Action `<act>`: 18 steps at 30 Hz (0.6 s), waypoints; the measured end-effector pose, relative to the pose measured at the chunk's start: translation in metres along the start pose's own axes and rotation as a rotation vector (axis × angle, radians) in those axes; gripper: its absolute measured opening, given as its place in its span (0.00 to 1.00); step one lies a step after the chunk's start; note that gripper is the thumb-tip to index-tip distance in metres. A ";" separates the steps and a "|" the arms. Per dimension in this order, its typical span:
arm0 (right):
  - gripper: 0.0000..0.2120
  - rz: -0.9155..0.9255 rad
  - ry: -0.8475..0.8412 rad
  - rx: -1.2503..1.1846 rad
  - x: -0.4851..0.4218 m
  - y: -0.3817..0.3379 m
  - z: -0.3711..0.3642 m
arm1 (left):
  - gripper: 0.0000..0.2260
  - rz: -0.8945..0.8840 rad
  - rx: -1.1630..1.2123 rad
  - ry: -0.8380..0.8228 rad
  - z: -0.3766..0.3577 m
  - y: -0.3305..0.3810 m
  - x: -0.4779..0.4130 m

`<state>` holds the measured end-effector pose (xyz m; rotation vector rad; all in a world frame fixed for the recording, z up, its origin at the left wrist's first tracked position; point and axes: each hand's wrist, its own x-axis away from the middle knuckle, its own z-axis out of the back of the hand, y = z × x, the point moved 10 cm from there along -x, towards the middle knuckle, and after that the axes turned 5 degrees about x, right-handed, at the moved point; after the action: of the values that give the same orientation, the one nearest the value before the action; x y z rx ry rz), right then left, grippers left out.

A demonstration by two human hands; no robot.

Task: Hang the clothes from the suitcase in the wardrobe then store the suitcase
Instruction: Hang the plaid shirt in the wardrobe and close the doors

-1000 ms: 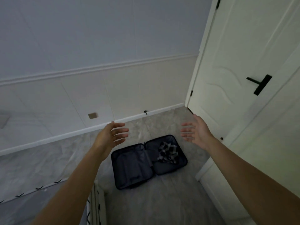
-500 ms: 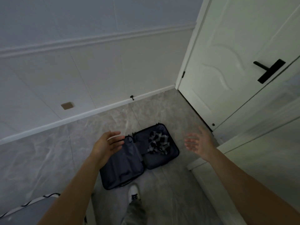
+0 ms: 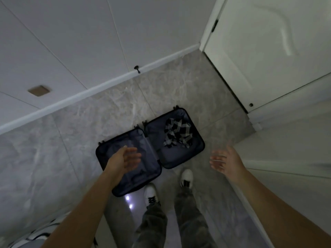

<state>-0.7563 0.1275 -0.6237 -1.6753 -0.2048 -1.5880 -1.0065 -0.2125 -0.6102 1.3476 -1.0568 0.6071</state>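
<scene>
We see a dim room: a grey marbled tile floor (image 3: pixel 170 90) meets a pale panelled wall (image 3: pixel 89 33) along a white baseboard (image 3: pixel 100 86). A small brown square plate (image 3: pixel 39 90) sits low on the wall, and a black knob (image 3: pixel 137 68) sits at the baseboard. At right stands a white door (image 3: pixel 268 51) with a black hinge (image 3: pixel 214 25). Two light spots (image 3: pixel 129 201) glint on the floor.

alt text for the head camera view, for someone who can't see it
A dark suitcase lies open on a grey marbled floor, a crumpled black-and-white checked garment in the half nearer the white door. The person's left hand and right hand are held out, open and empty: the left over the other half, the right off to the door side.
</scene>
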 end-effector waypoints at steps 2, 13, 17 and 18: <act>0.35 -0.020 -0.003 -0.015 -0.047 -0.001 -0.004 | 0.19 0.037 0.011 0.021 -0.007 -0.009 -0.043; 0.28 -0.116 -0.033 -0.101 -0.341 0.030 -0.004 | 0.16 0.180 -0.066 0.067 -0.103 -0.100 -0.316; 0.28 -0.148 -0.035 -0.137 -0.414 0.054 0.006 | 0.16 0.238 -0.129 0.049 -0.132 -0.126 -0.412; 0.27 -0.153 -0.027 -0.120 -0.433 0.062 0.008 | 0.16 0.229 -0.178 0.033 -0.139 -0.130 -0.433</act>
<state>-0.7982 0.2631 -1.0374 -1.8107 -0.2619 -1.7204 -1.0501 -0.0099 -1.0350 1.0672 -1.2182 0.6843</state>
